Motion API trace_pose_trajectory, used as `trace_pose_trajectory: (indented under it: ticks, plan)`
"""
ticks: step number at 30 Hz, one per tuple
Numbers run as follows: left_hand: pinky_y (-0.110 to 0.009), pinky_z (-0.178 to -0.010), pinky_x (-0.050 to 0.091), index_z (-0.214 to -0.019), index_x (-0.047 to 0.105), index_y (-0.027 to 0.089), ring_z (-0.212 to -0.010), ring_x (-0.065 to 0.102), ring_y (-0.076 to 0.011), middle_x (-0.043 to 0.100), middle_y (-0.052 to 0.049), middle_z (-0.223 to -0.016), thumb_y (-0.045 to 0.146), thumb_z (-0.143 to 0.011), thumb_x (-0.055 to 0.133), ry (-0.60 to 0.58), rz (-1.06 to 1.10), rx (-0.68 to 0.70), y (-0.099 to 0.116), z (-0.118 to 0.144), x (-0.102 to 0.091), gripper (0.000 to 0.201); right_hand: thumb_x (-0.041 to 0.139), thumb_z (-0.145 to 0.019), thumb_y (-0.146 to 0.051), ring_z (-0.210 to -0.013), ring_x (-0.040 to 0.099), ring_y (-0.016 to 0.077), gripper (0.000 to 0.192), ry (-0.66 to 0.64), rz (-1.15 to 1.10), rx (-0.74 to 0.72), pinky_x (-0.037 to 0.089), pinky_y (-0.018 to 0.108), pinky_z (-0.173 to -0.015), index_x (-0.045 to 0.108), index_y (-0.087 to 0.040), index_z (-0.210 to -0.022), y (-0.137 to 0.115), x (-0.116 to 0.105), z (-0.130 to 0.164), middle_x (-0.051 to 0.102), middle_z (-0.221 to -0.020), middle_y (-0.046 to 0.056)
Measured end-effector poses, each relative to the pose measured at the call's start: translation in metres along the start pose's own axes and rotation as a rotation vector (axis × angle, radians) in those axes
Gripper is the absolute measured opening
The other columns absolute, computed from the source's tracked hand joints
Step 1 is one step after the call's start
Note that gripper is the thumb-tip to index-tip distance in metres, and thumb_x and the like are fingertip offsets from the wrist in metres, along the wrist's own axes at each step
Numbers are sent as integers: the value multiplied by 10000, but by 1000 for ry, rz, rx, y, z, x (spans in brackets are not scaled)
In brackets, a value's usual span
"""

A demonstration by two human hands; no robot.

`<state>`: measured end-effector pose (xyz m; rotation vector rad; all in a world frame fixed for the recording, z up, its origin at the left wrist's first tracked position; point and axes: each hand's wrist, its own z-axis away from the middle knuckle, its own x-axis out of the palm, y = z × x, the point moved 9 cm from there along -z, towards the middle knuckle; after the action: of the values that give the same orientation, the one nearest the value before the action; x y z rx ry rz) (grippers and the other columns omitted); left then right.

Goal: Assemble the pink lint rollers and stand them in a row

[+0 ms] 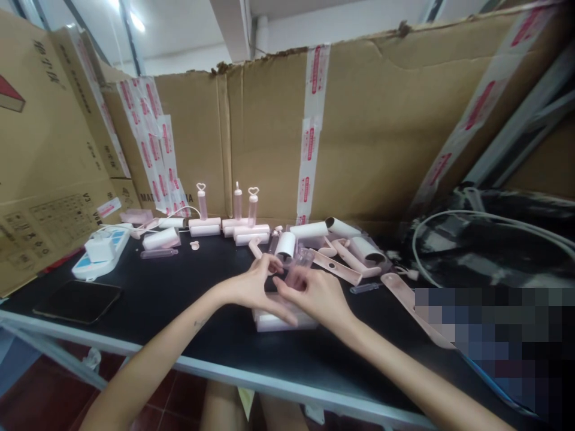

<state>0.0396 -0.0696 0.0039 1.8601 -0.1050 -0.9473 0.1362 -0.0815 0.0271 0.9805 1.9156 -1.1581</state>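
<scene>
My right hand is closed around a clear pinkish tube, which stands tilted above a pink-and-white block-shaped base. Whether the tube touches the base is hidden by my fingers. My left hand is beside the tube on its left. Its thumb stretches over the base and its fingers curve forward, apart from the thumb, with no held thing showing. Just beyond my hands lie a white cylindrical sleeve and a long pink shell with a round hole.
Several pink bases with upright tubes, one of them this tube with a heart-shaped loop, stand along the cardboard wall. A power strip and a dark phone lie left. More white sleeves and a long pink strip are right.
</scene>
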Motion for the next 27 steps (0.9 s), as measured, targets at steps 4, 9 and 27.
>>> trace_pose_trajectory:
  ticks: [4, 9, 27]
  plan:
    - [-393, -981, 376, -1049, 511, 195, -1084, 478, -218, 516, -68, -1092, 386, -606, 756, 317, 69, 162, 23, 0, -12, 541, 474, -757, -588, -578, 626, 243, 430, -9, 147, -30, 354, 280, -501, 648, -197, -707, -6, 2, 3, 649, -582, 65]
    - [-335, -847, 456, -876, 595, 157, -920, 551, -191, 596, -47, -897, 357, -685, 704, 392, 121, 211, 26, 4, -13, 297, 592, -663, -622, -644, 629, 237, 569, -286, 27, -129, 415, 287, -531, 622, -188, -1030, 5, -5, 7, 658, -681, 58]
    - [-240, -733, 536, -925, 629, 124, -819, 622, -160, 660, -46, -894, 291, -688, 651, 150, 3, 250, 30, 3, -1, 290, 627, -676, -437, -924, 588, 281, 301, 7, 48, -187, 434, 334, -701, 594, -168, -545, 48, 25, -175, 624, -723, 122]
